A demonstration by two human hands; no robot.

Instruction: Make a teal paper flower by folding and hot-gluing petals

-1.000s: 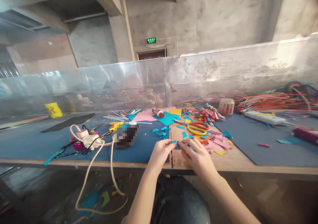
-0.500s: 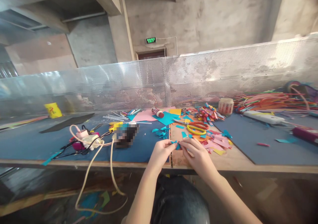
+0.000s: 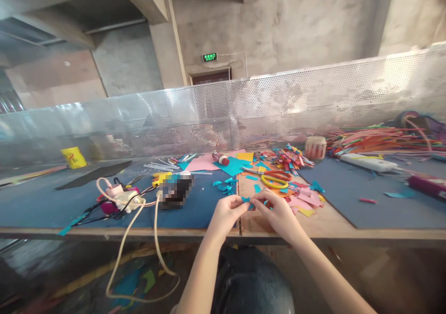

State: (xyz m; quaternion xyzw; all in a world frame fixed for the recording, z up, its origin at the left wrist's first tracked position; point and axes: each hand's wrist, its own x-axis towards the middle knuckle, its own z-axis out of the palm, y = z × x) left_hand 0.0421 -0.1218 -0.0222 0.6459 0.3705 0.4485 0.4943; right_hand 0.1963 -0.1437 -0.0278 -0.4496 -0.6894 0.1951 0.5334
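Note:
Between my two hands is a small piece of blue paper (image 3: 245,199), pinched at the near edge of the table. My left hand (image 3: 227,215) grips its left side with thumb and forefinger. From the right, my right hand (image 3: 276,210) closes thumb and fingertips on the other side, partly covering it. Just beyond my left hand lies a little heap of folded blue paper pieces (image 3: 226,186). Scissors with orange and yellow handles (image 3: 275,181) rest beyond my right hand, and loose pink paper scraps (image 3: 308,196) spread to its right.
A glue stick (image 3: 220,158) lies on coloured sheets at the back. Behind the colourful paper pile (image 3: 291,158) stands a jar (image 3: 315,147). To the left are a plug cluster with cables (image 3: 127,199) and a pixelated dark object (image 3: 177,191). A white power strip (image 3: 368,162) lies right.
My right hand's fingers have shifted slightly around the blue paper, and more of the paper shows on the left side. The camera view has moved a little.

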